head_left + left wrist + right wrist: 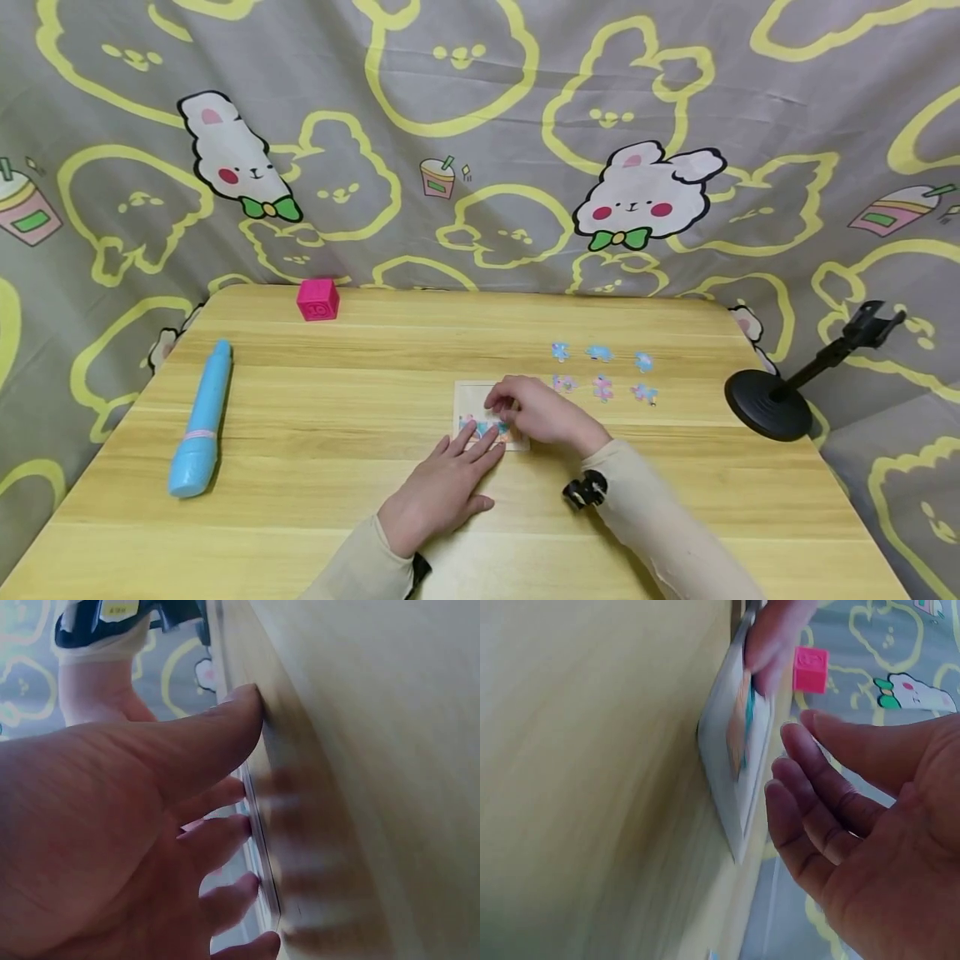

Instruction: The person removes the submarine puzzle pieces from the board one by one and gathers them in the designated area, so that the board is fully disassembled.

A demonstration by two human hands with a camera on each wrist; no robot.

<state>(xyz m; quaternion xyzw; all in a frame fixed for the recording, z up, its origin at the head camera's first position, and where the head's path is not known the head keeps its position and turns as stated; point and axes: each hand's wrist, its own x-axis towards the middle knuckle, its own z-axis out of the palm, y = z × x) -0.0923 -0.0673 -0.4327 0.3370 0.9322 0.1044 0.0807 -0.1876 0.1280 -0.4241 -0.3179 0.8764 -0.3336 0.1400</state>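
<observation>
A small square jigsaw tray with a pale frame lies near the table's middle, colourful pieces fitted along its near side. My left hand rests its outstretched fingers on the tray's near edge; in the left wrist view the thumb of this hand is held apart from the fingers. Over the tray's right part hovers my right hand. In the right wrist view this hand has loosely bent fingers, thumb close to the index fingertip, and no piece shows between them.
Several loose jigsaw pieces lie in two rows right of the tray. A black stand is at the right edge. On the left are a blue microphone-shaped object and a pink cube. A patterned curtain hangs behind the table.
</observation>
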